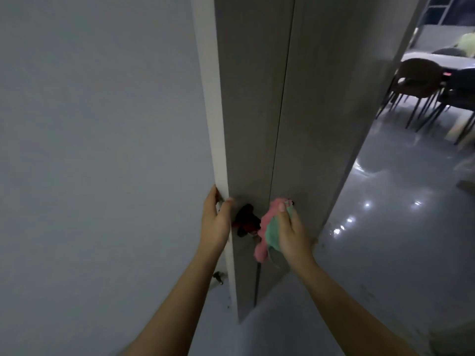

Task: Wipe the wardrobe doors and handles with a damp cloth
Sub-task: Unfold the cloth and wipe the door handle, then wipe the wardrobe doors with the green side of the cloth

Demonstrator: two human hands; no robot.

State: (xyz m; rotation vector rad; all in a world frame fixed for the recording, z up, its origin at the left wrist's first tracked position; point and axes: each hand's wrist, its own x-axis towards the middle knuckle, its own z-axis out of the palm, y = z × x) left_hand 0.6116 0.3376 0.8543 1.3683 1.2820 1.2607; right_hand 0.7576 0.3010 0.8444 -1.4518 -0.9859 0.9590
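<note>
A tall grey wardrobe (pixel 254 98) stands ahead, its two doors meeting at a thin vertical seam. My left hand (pixel 216 222) grips the left door's white edge (pixel 218 140), with the fingers behind it and the thumb on the front. My right hand (pixel 290 232) holds a bunched pink and green cloth (pixel 267 232) against the right door near the seam, at handle height. A dark red object (pixel 246 222) sits on the left door between my hands; its shape is unclear. The handle under the cloth is hidden.
A plain grey wall (pixel 102 150) fills the left. To the right a glossy tiled floor (pixel 385 227) leads to a table (pixel 442 60) with dark chairs (pixel 416 78). A small metal fitting (pixel 218 277) shows low beside the left door.
</note>
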